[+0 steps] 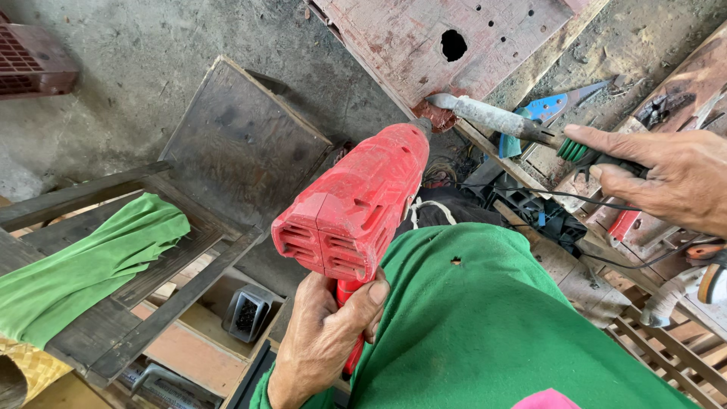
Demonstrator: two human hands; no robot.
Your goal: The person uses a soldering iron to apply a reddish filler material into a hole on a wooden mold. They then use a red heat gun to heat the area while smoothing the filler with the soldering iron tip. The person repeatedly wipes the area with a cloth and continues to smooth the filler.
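Left hand (322, 341) holds a red drill (352, 206) in a tight grip by its handle. Right hand (666, 178) closes its grip on a chisel (503, 120), whose blade reaches past the drill's nose.

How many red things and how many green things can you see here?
Red: 3, the red power drill in the left hand, the reddish board with holes, the red crate.
Green: 3, the green cloth on the wooden frame, the green garment, the green grip of the tool under the right hand.
Total: 6
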